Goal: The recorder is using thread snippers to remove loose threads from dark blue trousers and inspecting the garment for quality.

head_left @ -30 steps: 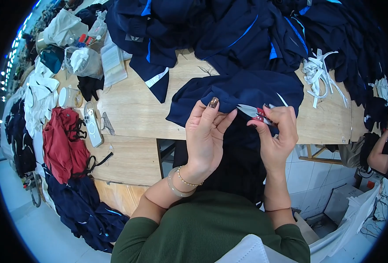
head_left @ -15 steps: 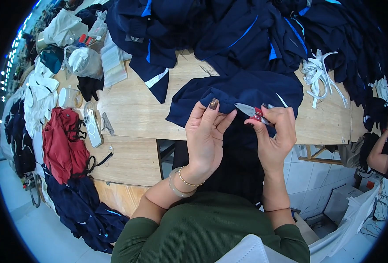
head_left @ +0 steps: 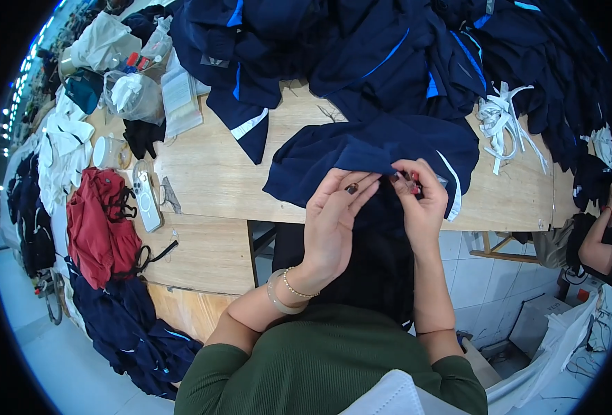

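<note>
Just beyond the left hand (head_left: 333, 218), which pinches its near edge, a rumpled navy-blue cloth garment (head_left: 368, 142) lies on the pale wooden desk (head_left: 209, 180). Beside it, the right hand (head_left: 423, 204) grasps small red-handled snips (head_left: 416, 189), their blades hidden from view.

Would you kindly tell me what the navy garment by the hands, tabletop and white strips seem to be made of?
The navy garment looks like matte cloth, softly folded. The tabletop seems smooth wood or laminate, showing pale grain. The white strips are probably matte fabric, limply looped.
</note>
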